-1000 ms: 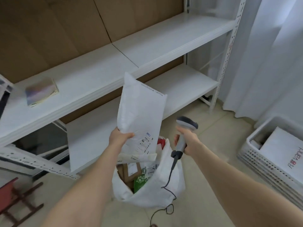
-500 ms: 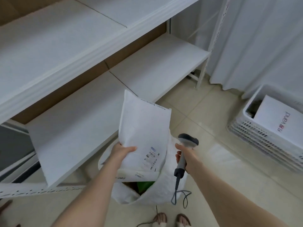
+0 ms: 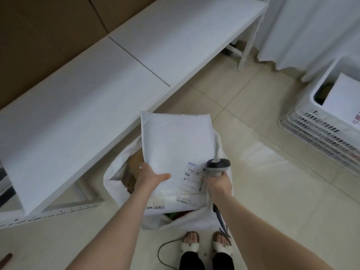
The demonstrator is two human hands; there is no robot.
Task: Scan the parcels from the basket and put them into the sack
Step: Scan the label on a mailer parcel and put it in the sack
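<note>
A large white mailer parcel (image 3: 175, 151) with a shipping label lies tilted over the mouth of the white sack (image 3: 115, 184) on the floor. My left hand (image 3: 150, 177) grips the parcel's left edge, thumb on top. My right hand (image 3: 220, 184) holds the grey barcode scanner (image 3: 218, 166) by its handle, its head just beside the label. Inside the sack a brown box and other parcels show under the mailer. The white basket (image 3: 303, 121) stands at the right with a white parcel (image 3: 342, 98) in it.
A low white shelf (image 3: 116, 75) runs along the left and back, backed by brown cardboard. White curtains (image 3: 311, 26) hang at the upper right. The scanner cable (image 3: 161, 250) trails on the tiled floor by my sandalled feet (image 3: 206, 244).
The parcel has come down from upright to lying flatter over the sack's mouth. My view has tipped downward. The scanner has moved closer to the label.
</note>
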